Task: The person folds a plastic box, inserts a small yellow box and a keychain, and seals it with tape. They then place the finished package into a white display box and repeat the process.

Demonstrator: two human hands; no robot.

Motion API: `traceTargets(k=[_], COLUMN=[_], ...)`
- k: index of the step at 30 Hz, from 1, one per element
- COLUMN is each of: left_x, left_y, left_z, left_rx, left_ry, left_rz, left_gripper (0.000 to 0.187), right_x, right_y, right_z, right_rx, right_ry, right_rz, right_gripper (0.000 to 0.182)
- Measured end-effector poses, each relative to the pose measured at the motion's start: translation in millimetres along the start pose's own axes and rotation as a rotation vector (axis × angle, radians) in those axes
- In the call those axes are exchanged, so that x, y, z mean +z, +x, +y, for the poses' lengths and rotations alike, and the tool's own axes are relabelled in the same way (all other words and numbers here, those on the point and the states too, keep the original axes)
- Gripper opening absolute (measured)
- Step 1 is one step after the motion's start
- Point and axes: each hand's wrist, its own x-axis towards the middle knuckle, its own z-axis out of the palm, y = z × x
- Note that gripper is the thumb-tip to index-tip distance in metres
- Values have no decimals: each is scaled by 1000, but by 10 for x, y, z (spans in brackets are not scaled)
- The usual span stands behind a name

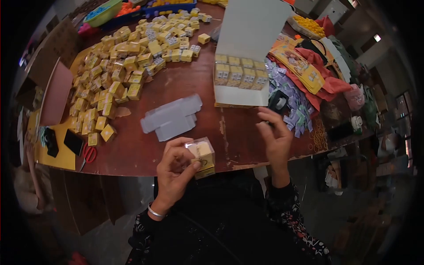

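My left hand [174,170] grips a small yellow box in a clear plastic case [201,155] just over the near edge of the brown table [194,79]. My right hand [276,139] is raised beside it, fingers spread, holding nothing. Beyond the right hand stands an open white carton [240,95] with a row of yellow boxes [240,73] inside. A stack of flat clear plastic cases [171,117] lies on the table in front of my left hand.
A large heap of small yellow boxes [128,62] covers the table's left and far side. Red scissors [88,155] and a black phone [73,142] lie at the left edge. Purple leaflets [291,95], red cloth [324,84] and rubber bands [318,139] sit at right.
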Motion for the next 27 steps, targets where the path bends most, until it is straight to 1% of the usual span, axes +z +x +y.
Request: traceTargets(k=[2,4,7,10,11,14,20,23,26,27], left_x=[21,26,72,81,77,72,43,61,56,54], left_y=[16,18,56,79,78,76,86,93,85,83], left_z=[-3,-57,-70,-97,-108,-126,-151,-149,-168,-170], left_rx=[-20,-35,-66,-75,-79,-90,-97,-111,-123,-117], left_ry=[-4,6,-1,-3,-2,-9,13,-14,-35,-39], left_rz=[-1,-14,-37,-50,-56,-54,-64,-66,-66,-68], left_gripper=[17,17,18,18,18,19,21,21,21,21], right_x=[-469,-1026,-1079,-892,-822,-805,-688,-590,-520,-503], right_y=[114,122,64,22,38,70,68,-3,-142,-178], right_z=[348,1058,1311,1418,1391,1552,1369,1261,1423,1484], right_rx=[158,131,423,473,501,607,591,482,340,332], right_ry=[-118,-314,-248,-165,-132,63,399,377,366,307], right_rz=[371,477,376,348,376,373,520,509,498,498], right_gripper=[17,19,28,34,29,24,13,13,14,14])
